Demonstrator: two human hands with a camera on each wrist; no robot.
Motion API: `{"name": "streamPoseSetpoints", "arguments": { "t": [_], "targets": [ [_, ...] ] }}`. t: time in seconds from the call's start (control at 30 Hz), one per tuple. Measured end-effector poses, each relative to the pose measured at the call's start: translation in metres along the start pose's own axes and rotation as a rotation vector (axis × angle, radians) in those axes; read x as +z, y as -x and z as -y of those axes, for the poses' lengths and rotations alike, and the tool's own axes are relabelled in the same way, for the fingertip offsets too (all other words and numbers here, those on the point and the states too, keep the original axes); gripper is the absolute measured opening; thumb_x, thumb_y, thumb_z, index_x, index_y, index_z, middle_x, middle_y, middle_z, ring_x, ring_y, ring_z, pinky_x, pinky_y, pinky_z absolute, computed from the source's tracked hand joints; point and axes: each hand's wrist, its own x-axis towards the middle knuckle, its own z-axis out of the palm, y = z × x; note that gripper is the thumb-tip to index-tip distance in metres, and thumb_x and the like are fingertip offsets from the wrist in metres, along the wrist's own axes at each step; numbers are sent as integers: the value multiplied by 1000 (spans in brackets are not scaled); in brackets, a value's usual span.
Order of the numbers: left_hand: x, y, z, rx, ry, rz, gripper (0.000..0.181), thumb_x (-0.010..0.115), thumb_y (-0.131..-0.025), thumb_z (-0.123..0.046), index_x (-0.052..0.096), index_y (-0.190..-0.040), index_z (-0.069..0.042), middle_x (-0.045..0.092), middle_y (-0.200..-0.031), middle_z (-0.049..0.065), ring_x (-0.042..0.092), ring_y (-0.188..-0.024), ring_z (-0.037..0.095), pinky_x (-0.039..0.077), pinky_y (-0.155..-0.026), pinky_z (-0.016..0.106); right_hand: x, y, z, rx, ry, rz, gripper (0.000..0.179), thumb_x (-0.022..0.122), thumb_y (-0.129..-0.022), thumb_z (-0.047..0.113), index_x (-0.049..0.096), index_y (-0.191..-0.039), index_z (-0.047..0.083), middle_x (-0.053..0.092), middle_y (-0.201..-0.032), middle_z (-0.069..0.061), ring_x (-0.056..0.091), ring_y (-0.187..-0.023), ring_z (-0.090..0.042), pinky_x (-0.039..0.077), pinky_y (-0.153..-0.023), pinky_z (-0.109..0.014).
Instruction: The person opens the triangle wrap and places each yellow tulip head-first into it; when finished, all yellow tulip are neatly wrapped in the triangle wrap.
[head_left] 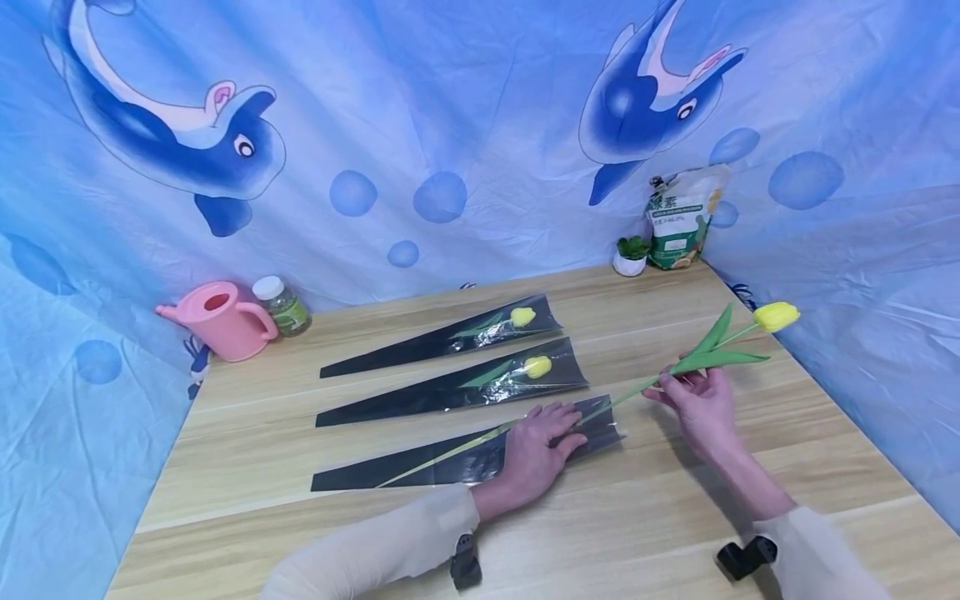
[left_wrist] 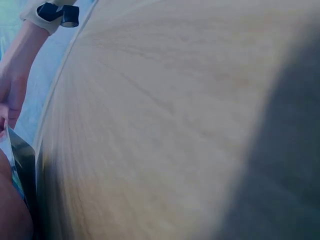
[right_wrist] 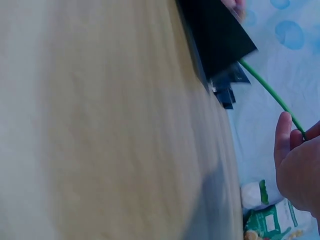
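Observation:
In the head view my right hand (head_left: 699,407) pinches the green stem of a yellow artificial tulip (head_left: 776,316) just below its leaves, with the bloom pointing right. The long stem slants down leftward across the nearest black flower sleeve (head_left: 600,427), which has a clear front. My left hand (head_left: 536,446) rests on that sleeve with fingers extended, covering part of the stem. In the right wrist view, the right hand (right_wrist: 300,167) holds the stem close to the lifted-looking dark end of the sleeve (right_wrist: 215,40). The left wrist view shows only a sliver of the left hand.
Two more sleeves, a middle one (head_left: 390,406) and a far one (head_left: 397,354), lie parallel, each with a yellow tulip inside. At the back left stand a pink watering can (head_left: 225,325) and a jar (head_left: 288,312); at the back right, a small potted plant (head_left: 630,257) and a pouch (head_left: 678,225).

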Motion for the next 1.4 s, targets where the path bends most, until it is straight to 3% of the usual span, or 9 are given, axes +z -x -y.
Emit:
{"name": "streamPoseSetpoints", "arguments": {
  "t": [0.37,0.77,1.0,1.2,1.4],
  "targets": [
    [1,-3,-3,-38,36,10,34,83,-83,-20,75,-112,-6,70,-119,11,66,-112,28,48,-101,49,10,15,-13,108,141,-119,43,61,-92,-14,42,-127,3,65,-95,-2,69,-77,-12,60,-74,-28],
    [4,-4,-5,-37,23,21,35,82,-83,-22,75,-113,-6,70,-119,11,66,-112,28,47,-102,49,11,17,-15,174,205,-117,60,68,-87,-13,36,-134,7,70,-96,1,70,-82,-10,60,-76,-30],
    [6,-5,-7,-42,17,25,36,82,-83,-24,75,-114,-7,70,-120,10,66,-112,25,47,-102,48,10,18,-13,160,244,-85,48,69,-89,-9,45,-123,12,72,-95,4,70,-83,-9,60,-75,-28],
    [7,-6,-6,-31,31,13,36,82,-83,-23,75,-113,-5,70,-119,11,67,-112,27,48,-101,49,7,20,-12,132,132,-85,32,64,-100,18,55,-125,2,72,-100,0,68,-88,-13,60,-76,-30],
    [8,-6,-5,-19,27,2,36,83,-82,-22,75,-112,-4,70,-118,12,67,-111,26,48,-100,50,3,18,-10,112,44,-109,21,58,-103,22,67,-116,8,72,-103,2,69,-83,-13,59,-73,-26]
  ]
}}
